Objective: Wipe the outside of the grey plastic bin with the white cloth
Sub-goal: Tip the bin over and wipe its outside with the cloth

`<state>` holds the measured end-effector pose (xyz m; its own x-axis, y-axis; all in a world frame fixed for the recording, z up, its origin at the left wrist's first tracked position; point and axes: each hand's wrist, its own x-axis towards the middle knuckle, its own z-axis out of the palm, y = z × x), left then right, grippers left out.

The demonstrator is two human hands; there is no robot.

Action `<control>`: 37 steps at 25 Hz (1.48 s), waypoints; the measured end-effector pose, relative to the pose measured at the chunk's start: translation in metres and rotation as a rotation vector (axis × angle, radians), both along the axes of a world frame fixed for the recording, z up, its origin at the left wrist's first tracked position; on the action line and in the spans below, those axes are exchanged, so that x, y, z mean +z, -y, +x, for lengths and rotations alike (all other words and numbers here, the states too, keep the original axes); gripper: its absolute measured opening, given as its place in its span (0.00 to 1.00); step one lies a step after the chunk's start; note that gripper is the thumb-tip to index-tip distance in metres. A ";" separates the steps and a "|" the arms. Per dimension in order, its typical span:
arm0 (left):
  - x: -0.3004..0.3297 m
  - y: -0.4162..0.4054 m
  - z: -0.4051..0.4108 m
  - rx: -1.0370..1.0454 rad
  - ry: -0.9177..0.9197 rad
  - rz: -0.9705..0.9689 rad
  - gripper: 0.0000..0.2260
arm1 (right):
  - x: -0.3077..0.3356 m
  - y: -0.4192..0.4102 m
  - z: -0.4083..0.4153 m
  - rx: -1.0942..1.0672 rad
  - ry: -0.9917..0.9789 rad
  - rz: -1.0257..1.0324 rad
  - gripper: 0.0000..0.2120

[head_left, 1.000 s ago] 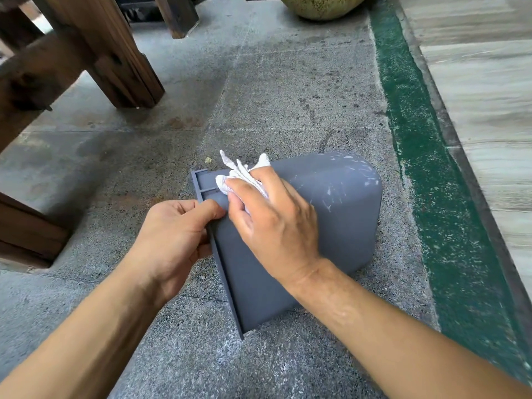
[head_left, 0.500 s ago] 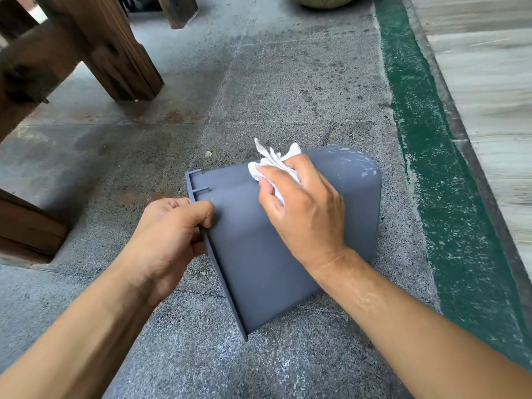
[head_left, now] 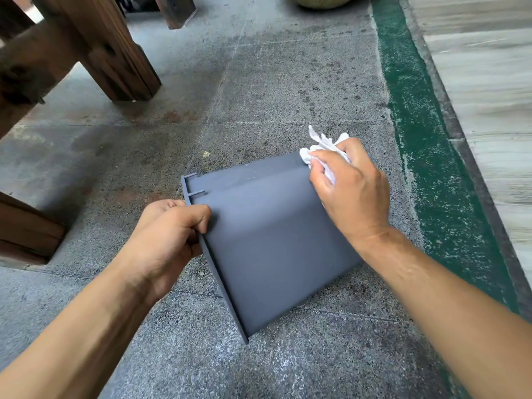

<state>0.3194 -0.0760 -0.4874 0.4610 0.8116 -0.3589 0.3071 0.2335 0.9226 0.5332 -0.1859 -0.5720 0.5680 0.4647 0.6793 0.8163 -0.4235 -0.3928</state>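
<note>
The grey plastic bin [head_left: 267, 243] lies on its side on the speckled stone floor, its rim to the left and its base to the right. My left hand [head_left: 169, 237] grips the rim at the bin's left edge, thumb over the outer wall. My right hand [head_left: 351, 191] holds the crumpled white cloth [head_left: 319, 148] and presses it on the bin's upper far corner near the base. The hand covers that end of the bin.
Dark wooden furniture legs [head_left: 115, 53] stand at the upper left, another wooden block [head_left: 23, 231] at the left edge. A green painted strip [head_left: 431, 156] and pale boards [head_left: 489, 96] run along the right. A yellowish round object [head_left: 319, 1] sits at the top.
My right hand has slid the cloth along the bin's upper side from the rim end rightward to the base end. My left hand has kept its grip on the rim.
</note>
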 end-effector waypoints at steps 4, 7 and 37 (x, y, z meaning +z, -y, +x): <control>0.001 0.000 0.000 -0.007 0.000 -0.009 0.16 | -0.006 0.007 0.020 -0.029 -0.018 -0.017 0.07; 0.002 0.000 0.002 0.001 -0.011 -0.012 0.14 | -0.010 0.010 0.030 -0.052 -0.009 -0.014 0.08; 0.017 0.006 -0.004 -0.052 -0.025 -0.316 0.11 | 0.043 0.037 0.017 -0.005 -0.636 0.269 0.09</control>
